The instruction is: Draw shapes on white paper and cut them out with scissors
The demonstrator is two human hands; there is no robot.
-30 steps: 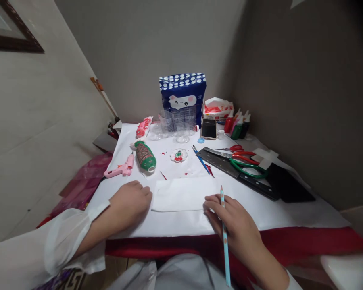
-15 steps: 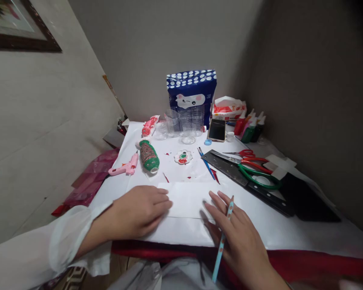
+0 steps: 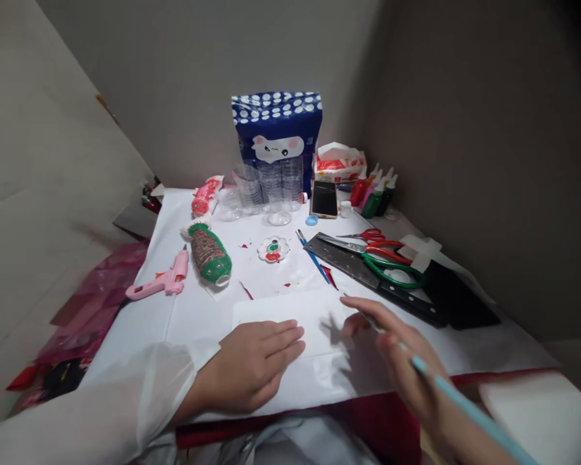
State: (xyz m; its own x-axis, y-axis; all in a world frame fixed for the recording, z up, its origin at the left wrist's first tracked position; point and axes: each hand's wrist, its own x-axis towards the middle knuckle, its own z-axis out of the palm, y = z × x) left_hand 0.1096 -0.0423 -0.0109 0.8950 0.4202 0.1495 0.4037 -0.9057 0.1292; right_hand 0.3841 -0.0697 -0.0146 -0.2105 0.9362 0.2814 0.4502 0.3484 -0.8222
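Note:
A sheet of white paper (image 3: 290, 310) lies on the white-covered table in front of me. My left hand (image 3: 254, 361) rests flat on its lower left part, fingers stretched out and pointing right. Right of the sheet, my right hand (image 3: 407, 355) is raised above the table, gripping a light blue pencil (image 3: 465, 403). The pencil slants from the fingers down to the lower right and is partly blurred. Its front end is near the fingertips, apart from the paper. A shadow of this hand falls over the sheet's right side.
Beyond the paper are a paint palette (image 3: 272, 249), blue paintbrushes (image 3: 314, 257) and a green painted fish (image 3: 208, 255). A pink glue gun (image 3: 164, 278) lies left. To the right are a metal ruler (image 3: 353, 261), scissors (image 3: 392, 266) and paint bottles (image 3: 374, 197). Clear cups (image 3: 271, 184) stand behind.
My left hand has slid right and lies farther over the paper. My right hand has lifted and turned, its pencil swinging toward the lower right. The view has shifted right.

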